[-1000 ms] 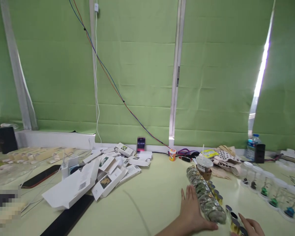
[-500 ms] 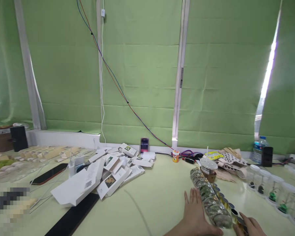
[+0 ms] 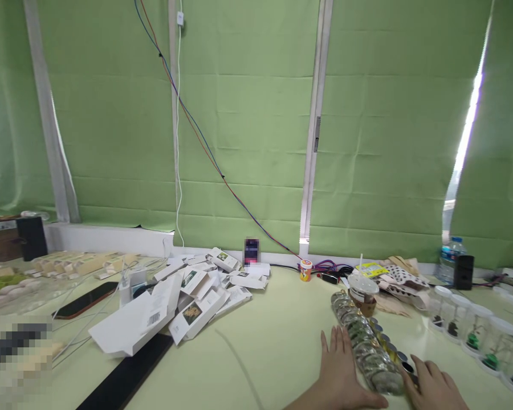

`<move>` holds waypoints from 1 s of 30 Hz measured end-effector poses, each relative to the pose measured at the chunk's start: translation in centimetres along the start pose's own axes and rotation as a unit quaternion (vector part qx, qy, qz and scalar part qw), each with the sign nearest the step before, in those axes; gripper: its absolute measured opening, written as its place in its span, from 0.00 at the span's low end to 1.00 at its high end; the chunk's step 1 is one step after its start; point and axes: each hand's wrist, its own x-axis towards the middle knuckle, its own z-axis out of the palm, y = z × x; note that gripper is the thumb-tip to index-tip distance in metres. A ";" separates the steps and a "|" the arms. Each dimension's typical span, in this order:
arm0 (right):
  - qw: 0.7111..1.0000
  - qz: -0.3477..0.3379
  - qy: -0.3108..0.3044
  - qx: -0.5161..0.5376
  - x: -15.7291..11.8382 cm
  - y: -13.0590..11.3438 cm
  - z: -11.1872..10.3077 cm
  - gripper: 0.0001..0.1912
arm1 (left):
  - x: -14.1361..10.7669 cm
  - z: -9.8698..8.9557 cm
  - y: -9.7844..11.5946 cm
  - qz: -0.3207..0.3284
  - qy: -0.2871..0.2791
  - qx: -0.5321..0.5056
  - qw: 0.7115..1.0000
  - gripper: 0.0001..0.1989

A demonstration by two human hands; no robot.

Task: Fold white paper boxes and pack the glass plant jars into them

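Note:
A row of clear, round glass-like pieces (image 3: 363,344) with greenish contents runs along the table at lower right. My left hand (image 3: 338,367) lies flat along the row's left side, fingers stretched forward and thumb across its near end. On the other side, a line of small gold cylinders (image 3: 392,351) with grey tops stands against the row. My right hand (image 3: 436,387) is at the near end of that line, its thumb and forefinger closed around a small dark-topped cylinder (image 3: 407,368), partly hidden by the fingers.
Clear jars (image 3: 476,327) with white lids stand at the right. A plastic drink cup (image 3: 363,290) with a straw stands beyond the row. White cartons (image 3: 196,293) are heaped left of centre, near a long black strip (image 3: 126,373). An orange-and-white tub (image 3: 305,270) stands by the wall.
My right hand has moved slightly forward and up along the cylinder line, bringing its fingers to the near end. My left hand stays almost in place beside the row.

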 end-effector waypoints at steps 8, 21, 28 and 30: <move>0.997 0.048 0.006 0.068 0.6 -1.3 0.4 0.19 | 0.0 0.0 -0.1 0.001 0.002 -0.004 1.000 0.59; 0.995 0.020 0.022 0.091 1.7 -1.0 1.5 0.17 | 0.0 0.2 -0.3 0.010 0.001 -0.002 1.000 0.59; 0.995 0.012 0.029 0.093 2.6 -1.1 1.6 0.15 | 0.1 0.3 -0.4 0.014 -0.002 0.002 1.000 0.59; 0.994 0.013 0.033 0.107 2.6 -1.0 1.6 0.16 | 0.1 0.3 -0.5 0.015 -0.003 0.004 1.000 0.59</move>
